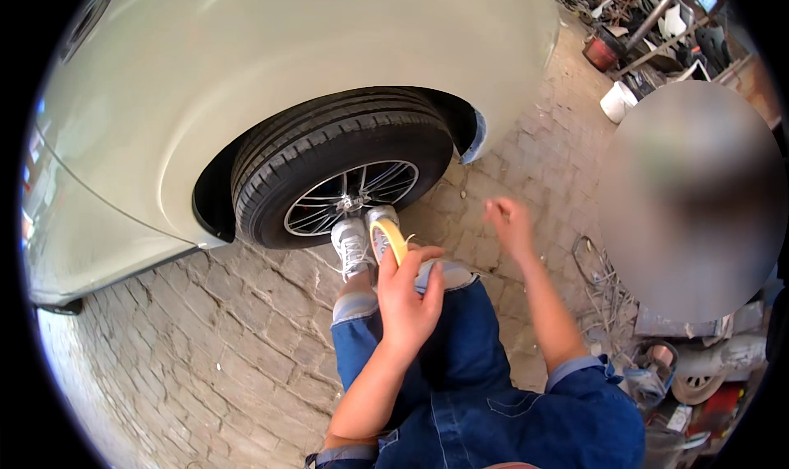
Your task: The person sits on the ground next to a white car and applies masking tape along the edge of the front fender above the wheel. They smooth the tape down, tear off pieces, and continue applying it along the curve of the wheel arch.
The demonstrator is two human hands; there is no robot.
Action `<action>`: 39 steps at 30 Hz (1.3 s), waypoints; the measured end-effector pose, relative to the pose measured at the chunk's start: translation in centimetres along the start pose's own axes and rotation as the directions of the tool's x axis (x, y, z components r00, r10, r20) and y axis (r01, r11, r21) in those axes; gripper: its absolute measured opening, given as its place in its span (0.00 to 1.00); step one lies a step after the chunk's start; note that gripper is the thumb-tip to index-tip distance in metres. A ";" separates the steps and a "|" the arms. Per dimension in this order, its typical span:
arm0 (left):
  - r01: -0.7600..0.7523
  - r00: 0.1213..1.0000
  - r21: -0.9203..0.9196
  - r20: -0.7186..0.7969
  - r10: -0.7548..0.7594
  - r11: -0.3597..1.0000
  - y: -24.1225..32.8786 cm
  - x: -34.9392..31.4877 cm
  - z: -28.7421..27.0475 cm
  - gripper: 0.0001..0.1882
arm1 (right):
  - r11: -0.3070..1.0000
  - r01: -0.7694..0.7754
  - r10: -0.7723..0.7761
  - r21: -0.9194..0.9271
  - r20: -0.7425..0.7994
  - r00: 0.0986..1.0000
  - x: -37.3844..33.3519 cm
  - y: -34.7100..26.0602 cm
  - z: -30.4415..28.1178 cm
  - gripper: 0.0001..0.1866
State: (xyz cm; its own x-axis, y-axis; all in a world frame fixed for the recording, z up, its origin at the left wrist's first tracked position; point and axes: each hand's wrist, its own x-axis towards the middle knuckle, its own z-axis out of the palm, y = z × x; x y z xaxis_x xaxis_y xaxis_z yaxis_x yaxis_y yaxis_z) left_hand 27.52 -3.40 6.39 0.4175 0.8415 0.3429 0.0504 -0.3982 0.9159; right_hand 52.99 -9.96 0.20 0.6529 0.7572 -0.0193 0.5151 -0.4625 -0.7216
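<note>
My left hand (408, 292) is closed round a roll of yellow masking tape (389, 237), held on edge above my shoes. A small loose end of tape sticks out beside the fingers. Off to the right, my right hand (511, 226) is raised over the paving, its fingers curled in towards the thumb; whether anything is between them is too small to make out. Ahead of both hands are a car's wheel (352, 201), with a black tyre and silver spokes, and the pale beige body panel (329, 37) arching over it. Neither hand touches the car.
My white shoes (352, 245) stand on brick paving (238, 337) close to the wheel. Tangled wire (598, 280) and scrap parts lie at the right. A white bucket (618, 101) and a reddish bucket (604, 50) stand at the far right. A blurred oval hides the area below them.
</note>
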 end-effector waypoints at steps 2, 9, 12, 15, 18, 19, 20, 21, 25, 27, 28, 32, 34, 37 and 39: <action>-0.034 0.999 0.015 0.003 0.034 0.999 -0.5 -0.1 0.5 0.09 | 0.899 0.419 -0.437 -0.126 -0.298 0.849 2.8 -1.5 -0.8 0.14; 0.110 0.989 0.096 0.085 -0.118 0.989 -0.7 0.0 0.9 0.07 | 0.650 0.726 -0.707 -0.225 -0.530 0.469 11.6 -13.9 -1.3 0.37; 0.126 0.985 0.114 0.106 -0.138 0.985 -0.9 0.2 1.6 0.07 | 0.659 0.677 -0.716 -0.329 -0.550 0.430 13.6 -15.1 -0.2 0.44; 0.162 0.979 0.146 0.100 -0.178 0.976 -0.8 0.5 1.9 0.07 | 0.689 0.635 -0.695 -0.350 -0.569 0.440 13.6 -14.5 2.1 0.50; 0.152 0.976 0.167 0.128 -0.175 0.974 -0.7 0.6 2.5 0.07 | 0.710 0.637 -0.672 -0.302 -0.563 0.482 12.8 -13.5 3.2 0.51; 0.161 0.974 0.170 0.132 -0.185 0.972 -0.8 0.6 2.7 0.06 | 0.719 0.624 -0.667 -0.307 -0.558 0.494 12.7 -13.5 3.3 0.51; 0.169 0.971 0.172 0.138 -0.194 0.970 -0.7 0.6 2.9 0.06 | 0.722 0.623 -0.664 -0.300 -0.553 0.503 12.5 -13.5 3.4 0.51; 0.176 0.968 0.174 0.147 -0.202 0.969 -0.7 0.6 3.0 0.06 | 0.727 0.621 -0.661 -0.295 -0.548 0.513 12.4 -13.4 3.5 0.51; 0.148 0.973 0.178 0.151 -0.175 0.973 -0.9 0.4 3.8 0.07 | 0.744 0.614 -0.638 -0.265 -0.554 0.534 11.7 -13.2 3.9 0.50; 0.131 0.974 0.194 0.159 -0.163 0.972 -0.9 0.4 4.0 0.07 | 0.757 0.600 -0.625 -0.259 -0.553 0.550 11.3 -12.8 4.2 0.49; 0.121 0.974 0.206 0.163 -0.157 0.971 -1.0 0.3 4.1 0.07 | 0.759 0.601 -0.622 -0.252 -0.556 0.552 11.2 -12.8 4.2 0.49; 0.137 0.972 0.219 0.158 -0.174 0.966 -0.8 0.2 4.6 0.07 | 0.768 0.599 -0.610 -0.229 -0.548 0.573 10.5 -12.6 4.4 0.51; 0.144 0.970 0.227 0.158 -0.183 0.963 -0.6 0.1 4.9 0.07 | 0.772 0.601 -0.605 -0.208 -0.532 0.593 9.9 -12.4 4.6 0.52; 0.116 0.970 0.254 0.181 -0.164 0.960 -1.1 -0.1 5.1 0.07 | 0.781 0.600 -0.599 -0.175 -0.485 0.637 9.0 -11.8 5.1 0.52; 0.100 0.968 0.257 0.200 -0.154 0.961 -1.8 -0.3 5.4 0.07 | 0.789 0.589 -0.594 -0.174 -0.459 0.661 8.4 -10.9 5.4 0.52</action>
State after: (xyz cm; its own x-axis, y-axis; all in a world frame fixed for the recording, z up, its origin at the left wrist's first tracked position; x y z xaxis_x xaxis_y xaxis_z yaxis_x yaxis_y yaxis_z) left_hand 32.22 -4.92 3.53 0.5778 0.8025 0.1489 0.3235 -0.3926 0.8610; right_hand 49.87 3.94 4.21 0.3805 0.5630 0.7337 0.8876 0.0004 -0.4606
